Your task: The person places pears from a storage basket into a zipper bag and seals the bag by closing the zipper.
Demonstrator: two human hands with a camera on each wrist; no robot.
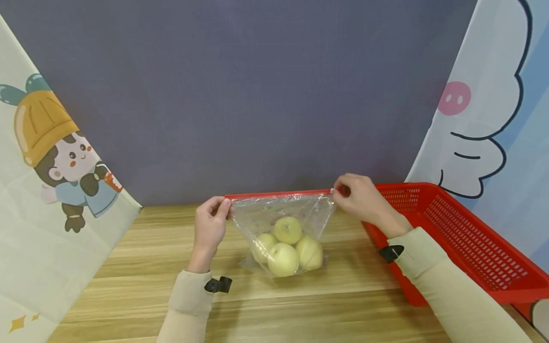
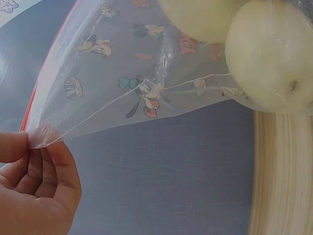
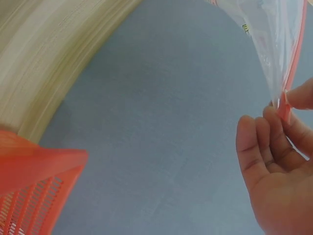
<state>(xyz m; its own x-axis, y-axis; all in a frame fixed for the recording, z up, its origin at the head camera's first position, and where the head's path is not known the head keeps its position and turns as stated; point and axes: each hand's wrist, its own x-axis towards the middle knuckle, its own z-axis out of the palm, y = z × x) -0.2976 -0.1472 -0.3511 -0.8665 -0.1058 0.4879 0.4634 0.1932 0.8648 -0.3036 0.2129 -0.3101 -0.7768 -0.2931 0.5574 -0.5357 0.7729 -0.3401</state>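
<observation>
A clear zip bag (image 1: pixel 257 209) with a red top strip (image 1: pixel 279 195) and small cartoon prints is stretched between both hands. Several pale yellow-green round fruits (image 1: pixel 283 260), apple- or pear-like, sit in its bottom, low over the wooden table. My left hand (image 1: pixel 210 224) pinches the bag's left top corner between thumb and fingers; the left wrist view shows this grip (image 2: pixel 44 181) close up. At the opposite corner my right hand (image 1: pixel 360 197) pinches the right end of the red strip, with a small white piece (image 1: pixel 332 191) at the fingertips.
A red plastic basket (image 1: pixel 467 238) with slotted walls stands on the right, under and beside the right forearm. The wooden table (image 1: pixel 141 267) ends at a dark grey backdrop (image 1: pixel 257 95). Cartoon-printed cloths (image 1: pixel 25 214) hang at both sides.
</observation>
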